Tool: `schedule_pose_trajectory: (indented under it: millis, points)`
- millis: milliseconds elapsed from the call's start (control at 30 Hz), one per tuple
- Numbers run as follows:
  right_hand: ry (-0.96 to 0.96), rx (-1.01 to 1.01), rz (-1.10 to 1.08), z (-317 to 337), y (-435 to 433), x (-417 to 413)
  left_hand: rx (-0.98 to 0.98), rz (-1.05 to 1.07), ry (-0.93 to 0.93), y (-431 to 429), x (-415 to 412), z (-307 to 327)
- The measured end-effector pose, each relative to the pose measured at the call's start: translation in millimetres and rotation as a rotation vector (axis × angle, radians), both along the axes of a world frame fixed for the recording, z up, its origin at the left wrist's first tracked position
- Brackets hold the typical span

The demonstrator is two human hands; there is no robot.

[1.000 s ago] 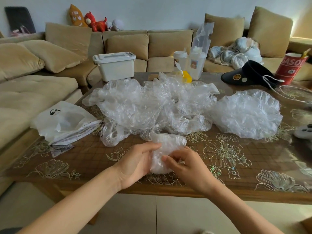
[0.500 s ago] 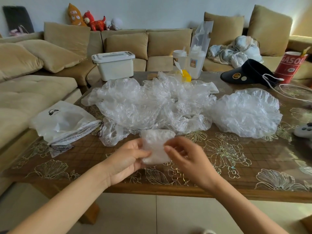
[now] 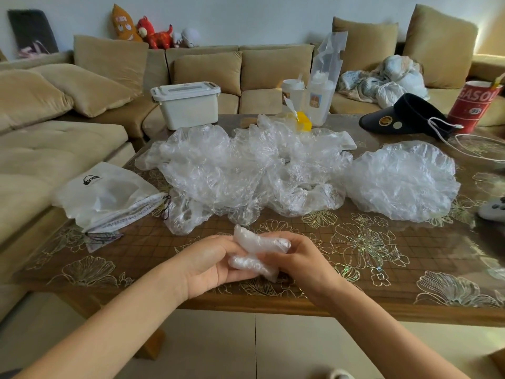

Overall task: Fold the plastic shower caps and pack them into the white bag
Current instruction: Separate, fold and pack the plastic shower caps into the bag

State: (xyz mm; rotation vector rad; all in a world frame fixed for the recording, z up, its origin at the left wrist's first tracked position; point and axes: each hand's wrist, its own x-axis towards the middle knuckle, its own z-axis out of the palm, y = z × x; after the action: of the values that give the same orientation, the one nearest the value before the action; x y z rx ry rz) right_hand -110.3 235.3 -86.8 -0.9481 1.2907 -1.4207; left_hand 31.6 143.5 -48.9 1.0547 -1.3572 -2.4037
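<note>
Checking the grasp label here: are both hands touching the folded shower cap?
Touching. The head view shows the left hand and right hand each gripping the folded shower cap between them.

From here I can't read the print on the white bag (image 3: 109,195); the right edge cuts off the red cup (image 3: 474,108) and a grey controller (image 3: 492,212).

The caps (image 3: 240,170) are clear and glossy; the folded cap (image 3: 258,254) looks milky white. The bag (image 3: 109,195) is white with a small black logo and grey print along its hem. The table (image 3: 153,250) is brown, with a fine grid and pale gold flower outlines. The sofa (image 3: 54,149) is tan, the box (image 3: 188,108) white, the visor (image 3: 404,116) black, the cup (image 3: 472,105) red with white letters, the clip (image 3: 304,124) yellow.
</note>
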Motion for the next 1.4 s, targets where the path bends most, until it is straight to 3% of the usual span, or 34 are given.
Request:
schedule_pose_trajectory:
  millis: [200, 433, 567, 667, 767, 900, 1067, 1134, 1200, 1267, 1300, 1400]
  points:
    - [-0.173, -0.063, -0.082, -3, -4, 5, 0.133, -0.004, -0.041, 2, 6, 0]
    - [0.076, -0.228, -0.068, -2, -5, 15, 0.285, 0.012, 0.070, -7, 22, 7]
    - [0.318, -0.240, 0.034, -7, -13, 20, 0.076, -0.017, 0.033, -10, 38, 7]
    - [0.136, -0.087, 0.179, 3, -19, 23, -0.045, 0.087, 0.004, -18, 54, 3]
    - [-0.003, -0.017, 0.108, 7, -35, 33, -0.213, 0.154, -0.032, -29, 69, 2]
    - [0.197, 0.062, 0.143, 13, -70, 64, -0.366, 0.142, -0.014, -47, 83, -4]
    - [0.388, 0.050, 0.116, 12, -110, 95, -0.383, 0.180, 0.039, -87, 119, -11]
    - [0.470, 0.030, 0.084, 9, -125, 108, -0.634, 0.252, -0.031, -104, 134, -18]
    - [0.441, 0.041, 0.059, 11, -136, 116, -1.176, 0.419, -0.196, -121, 147, -27]
    - [0.393, 0.077, 0.050, 13, -149, 126, -1.649, 0.417, -0.433, -144, 159, -38]
    - [0.367, 0.092, 0.045, 14, -154, 129, -1.735, 0.331, -0.561, -153, 162, -45]
    - [0.382, 0.134, 0.063, 16, -167, 137, -1.724, 0.177, -0.870, -168, 171, -59]
